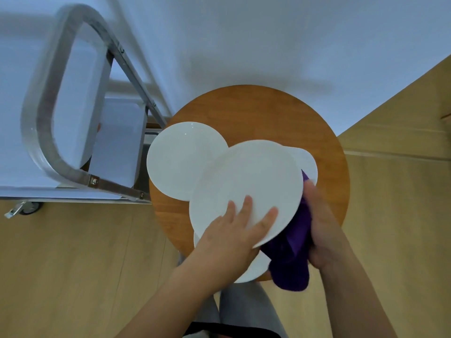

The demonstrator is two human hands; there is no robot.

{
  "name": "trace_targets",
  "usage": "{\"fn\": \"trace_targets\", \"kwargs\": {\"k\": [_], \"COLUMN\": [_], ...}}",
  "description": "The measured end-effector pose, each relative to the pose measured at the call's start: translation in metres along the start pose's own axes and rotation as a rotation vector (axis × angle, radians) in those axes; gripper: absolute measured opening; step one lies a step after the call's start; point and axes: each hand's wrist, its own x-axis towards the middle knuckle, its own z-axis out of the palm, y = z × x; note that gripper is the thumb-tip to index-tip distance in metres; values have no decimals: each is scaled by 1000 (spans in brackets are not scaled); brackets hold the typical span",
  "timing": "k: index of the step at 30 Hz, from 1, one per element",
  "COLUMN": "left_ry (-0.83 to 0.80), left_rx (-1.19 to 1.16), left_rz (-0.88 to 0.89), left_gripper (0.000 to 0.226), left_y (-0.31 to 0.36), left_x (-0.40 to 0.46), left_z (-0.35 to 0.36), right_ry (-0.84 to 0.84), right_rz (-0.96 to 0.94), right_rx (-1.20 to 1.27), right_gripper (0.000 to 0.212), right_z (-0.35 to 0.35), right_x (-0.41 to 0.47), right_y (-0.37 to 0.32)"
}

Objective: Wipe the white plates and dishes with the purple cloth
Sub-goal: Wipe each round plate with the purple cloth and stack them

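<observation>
We look straight down on a round wooden table (pixel 256 111) with several white dishes on it. The large white plate (pixel 246 181) is held up over the table, tilted, its broad face toward us. Our left hand (pixel 234 230) takes it at the near edge: three fingers lie spread and nearly straight across the face, and the thumb is out of sight behind the rim, so we count this as a grip on the plate. Our right hand (pixel 319 225) is at the plate's right edge, fingers curled round the bunched purple cloth (pixel 292 252); the cloth is pressed against the rim and the hidden side of the plate, and its loose end hangs down past the table's near edge. A second white plate (pixel 175 159) lies flat on the table to the left, partly overlapped in view by the held one. A third white dish (pixel 308 162) shows only as a sliver behind the held plate's right edge. Another white plate (pixel 253 269) peeks out below the left wrist at the table's near edge. At the left stands a metal-framed cart (pixel 73 132) with a caster wheel (pixel 29 208), on a light wood floor (pixel 73 264).
</observation>
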Motion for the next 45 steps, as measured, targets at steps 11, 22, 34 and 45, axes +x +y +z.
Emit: {"fn": "trace_targets", "kwargs": {"k": [11, 22, 34, 45], "left_ry": [401, 106, 161, 136], "left_rx": [-371, -764, -722, -777], "left_rz": [-482, -780, -863, -856], "left_gripper": [70, 8, 22, 30], "left_y": [-68, -98, -105, -110], "left_x": [-8, 1, 7, 17], "left_z": [14, 95, 114, 107], "right_ry": [320, 315, 545, 555], "right_rz": [40, 238, 209, 106], "right_rx": [-402, -663, -1542, -1407], "right_gripper": [17, 12, 23, 20], "right_z": [-53, -75, -52, -42], "right_x": [10, 27, 54, 46], "right_y": [22, 64, 91, 68]}}
